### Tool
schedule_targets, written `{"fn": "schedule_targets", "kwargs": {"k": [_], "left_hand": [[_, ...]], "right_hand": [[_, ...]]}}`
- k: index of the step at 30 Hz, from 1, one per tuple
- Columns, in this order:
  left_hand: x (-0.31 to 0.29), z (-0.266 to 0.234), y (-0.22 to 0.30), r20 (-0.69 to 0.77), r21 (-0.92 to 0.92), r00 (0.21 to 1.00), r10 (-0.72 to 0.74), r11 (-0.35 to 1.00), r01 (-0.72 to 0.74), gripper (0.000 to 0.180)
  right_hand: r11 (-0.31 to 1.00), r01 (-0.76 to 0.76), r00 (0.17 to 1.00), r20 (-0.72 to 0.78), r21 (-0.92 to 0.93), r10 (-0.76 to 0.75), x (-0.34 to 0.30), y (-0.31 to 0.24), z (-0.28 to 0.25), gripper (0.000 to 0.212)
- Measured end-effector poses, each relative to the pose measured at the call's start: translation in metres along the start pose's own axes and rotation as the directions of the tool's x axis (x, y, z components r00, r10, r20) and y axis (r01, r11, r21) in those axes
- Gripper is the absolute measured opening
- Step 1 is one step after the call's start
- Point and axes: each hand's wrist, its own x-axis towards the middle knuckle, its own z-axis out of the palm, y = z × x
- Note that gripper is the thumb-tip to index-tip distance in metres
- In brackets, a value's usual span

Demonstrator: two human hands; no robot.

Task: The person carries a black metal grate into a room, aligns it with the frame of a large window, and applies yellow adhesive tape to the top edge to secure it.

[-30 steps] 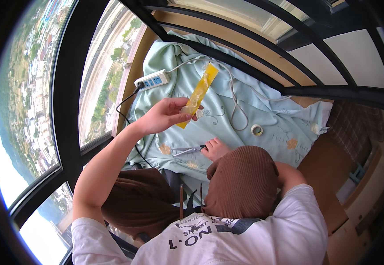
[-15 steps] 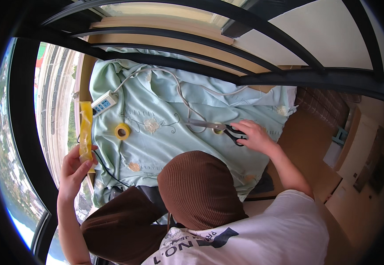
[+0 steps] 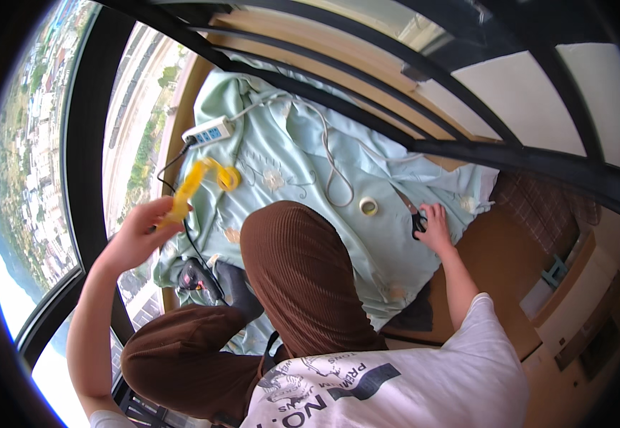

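Since half a second ago our left hand (image 3: 139, 232) has lifted the yellow tape (image 3: 190, 187) up and away from the window side, and a length of it now trails back toward its roll (image 3: 228, 177), which has moved off the cloth's left part to hang just by the strip. Our right hand (image 3: 435, 228) has stayed out on the pale green cloth (image 3: 303, 164), resting on the black-handled scissors (image 3: 415, 217). The left hand is closed on the tape's free end; whether the right hand's fingers are properly through the scissor handles, or only lying over them, we cannot tell. The two hands are well apart, with our raised brown-trousered knee (image 3: 303, 264) between them.

We judge the work to be midway: tape has been drawn out, yet it is uncut. A small pale tape ring (image 3: 369, 206) lies on the cloth near the scissors, a white power strip (image 3: 209, 132) at the cloth's far left, its cable looping across.
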Motion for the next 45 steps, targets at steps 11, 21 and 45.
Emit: {"fn": "schedule_targets", "kwargs": {"k": [11,21,45], "left_hand": [[0.167,0.103,-0.048,0.093,0.495,0.951,0.294,0.815,-0.3,0.035],[0.232,0.161,-0.062,0.259,0.874,0.879,0.4,0.29,-0.39,0.046],[0.141,-0.056,0.144,0.367,0.396,0.515,0.775,0.371,-0.84,0.038]], "right_hand": [[0.996,-0.074,0.989,0.126,-0.043,0.079,0.007,0.003,-0.004,0.076],[0.994,-0.065,0.989,0.13,-0.086,0.076,0.015,-0.01,-0.001,0.06],[0.882,0.08,0.717,-0.642,0.464,0.273,-0.064,-0.333,-0.5,0.058]]}}
